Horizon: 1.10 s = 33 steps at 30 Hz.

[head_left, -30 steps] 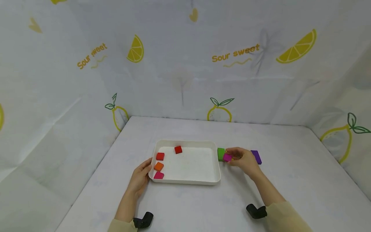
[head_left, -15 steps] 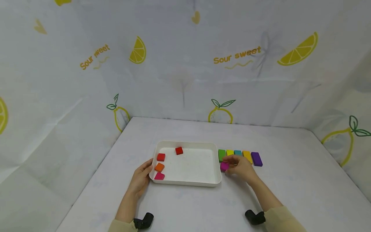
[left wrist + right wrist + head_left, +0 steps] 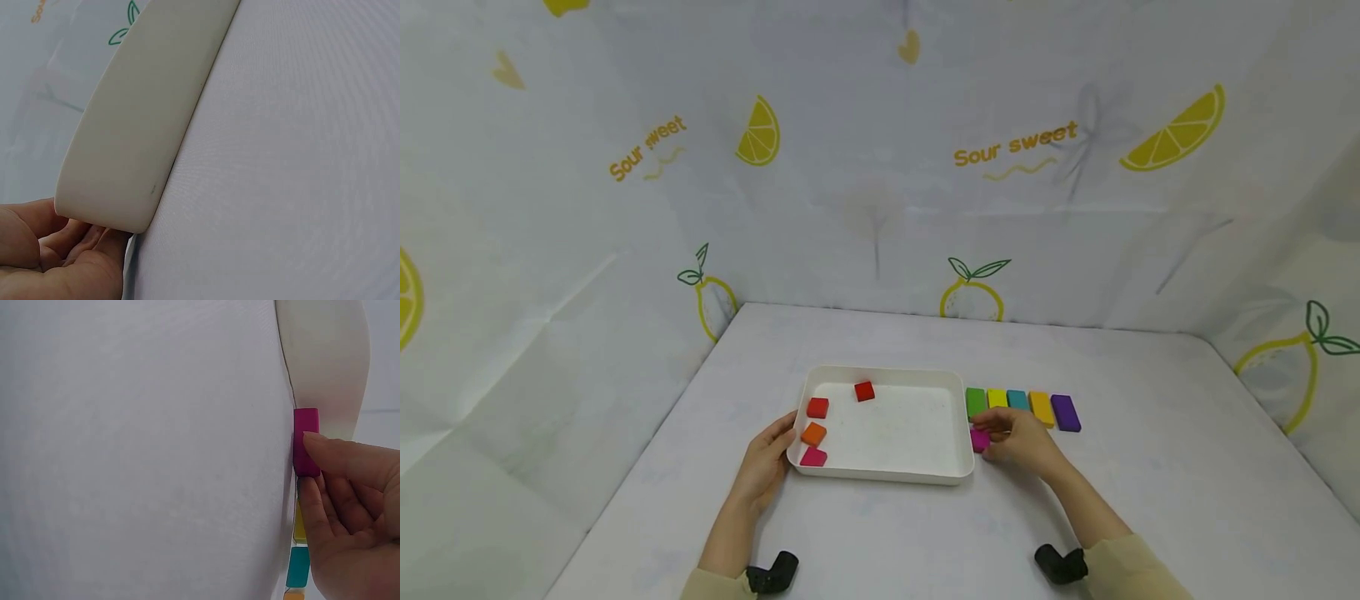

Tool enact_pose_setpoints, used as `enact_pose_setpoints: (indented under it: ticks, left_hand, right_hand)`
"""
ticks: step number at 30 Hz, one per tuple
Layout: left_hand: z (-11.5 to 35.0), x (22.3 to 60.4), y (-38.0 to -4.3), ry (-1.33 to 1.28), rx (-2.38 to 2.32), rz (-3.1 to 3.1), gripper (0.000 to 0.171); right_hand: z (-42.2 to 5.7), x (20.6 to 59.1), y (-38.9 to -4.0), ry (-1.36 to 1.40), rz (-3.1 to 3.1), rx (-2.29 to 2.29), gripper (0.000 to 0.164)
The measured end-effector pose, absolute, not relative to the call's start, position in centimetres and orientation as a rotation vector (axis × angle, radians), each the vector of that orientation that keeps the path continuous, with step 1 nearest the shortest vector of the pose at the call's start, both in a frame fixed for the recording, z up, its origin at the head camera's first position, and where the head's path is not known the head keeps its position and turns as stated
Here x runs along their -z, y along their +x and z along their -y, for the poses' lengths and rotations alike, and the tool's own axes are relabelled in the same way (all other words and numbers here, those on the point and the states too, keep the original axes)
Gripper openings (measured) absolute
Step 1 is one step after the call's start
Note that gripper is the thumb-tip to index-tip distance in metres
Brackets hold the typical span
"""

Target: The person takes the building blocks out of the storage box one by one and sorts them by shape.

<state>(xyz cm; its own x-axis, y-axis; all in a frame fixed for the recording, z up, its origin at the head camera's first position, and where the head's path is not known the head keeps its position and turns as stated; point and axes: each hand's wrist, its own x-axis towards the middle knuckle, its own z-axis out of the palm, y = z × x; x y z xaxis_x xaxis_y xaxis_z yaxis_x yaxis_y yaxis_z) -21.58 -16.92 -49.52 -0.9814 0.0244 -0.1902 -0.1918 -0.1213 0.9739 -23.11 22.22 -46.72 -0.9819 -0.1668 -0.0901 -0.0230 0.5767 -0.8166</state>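
Note:
A shallow white tray (image 3: 910,429) lies on the table. My left hand (image 3: 763,462) grips its left side, fingers against the outer wall, as the left wrist view shows at the tray's corner. Beside the tray's right wall, my right hand (image 3: 1024,442) pinches a magenta block (image 3: 306,422) between thumb and fingers, close to the tabletop. Just behind that hand stands a row of blocks: green (image 3: 975,402), yellow (image 3: 997,397), blue (image 3: 1018,399), orange-yellow (image 3: 1041,408) and purple (image 3: 1065,412). The hand partly covers the front of the row.
Inside the tray, a red block (image 3: 817,407), an orange block (image 3: 813,433) and a pink block (image 3: 813,457) line the left wall. Another red block (image 3: 864,391) lies near the back wall. A lemon-printed white sheet (image 3: 880,167) hangs behind the table (image 3: 1150,467).
My right hand has brought the magenta block from in front of the green block toward me, down beside the tray's right wall. The row of blocks is now uncovered. My left hand stays at the tray.

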Motion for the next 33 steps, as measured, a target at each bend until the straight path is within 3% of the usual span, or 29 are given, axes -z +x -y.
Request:
enact_pose_setpoints:
  ticks: [15, 24, 33]
  left_hand:
    - [17.0, 49.4, -21.5, -0.179, -2.245, -1.968, 0.048]
    - [16.8, 49.1, -21.3, -0.182, -2.253, -1.954, 0.049]
    - [16.8, 49.2, -21.3, -0.191, -2.249, -1.962, 0.049]
  right_hand:
    - [-22.5, 46.6, -23.1, -0.182, -2.617, 1.374, 0.048]
    - [-23.3, 44.3, -23.4, -0.182, -2.668, 1.493, 0.049]
    - [-21.2, 43.9, -24.1, -0.216, -2.585, 1.635, 0.05]
